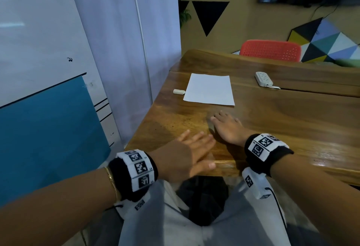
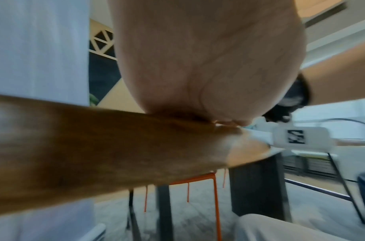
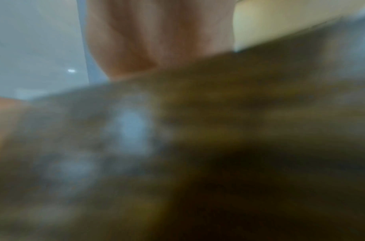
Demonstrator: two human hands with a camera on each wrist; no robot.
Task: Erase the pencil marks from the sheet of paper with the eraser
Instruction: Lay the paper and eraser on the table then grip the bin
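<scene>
Nothing begun: both hands, left [image 1: 187, 156] and right [image 1: 228, 129], lie flat, fingers straight, empty, at the tabletop's [image 1: 292, 121] near edge. Next, probably reach for the eraser [image 1: 178, 91] beside the paper [image 1: 209, 89].

Dim, soft light; wrist views blurred (the right worst).

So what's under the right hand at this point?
Only the wooden table: the right hand rests flat on it. The eraser lies apart, beside the sheet of paper. Beneath the palm is hidden.
</scene>
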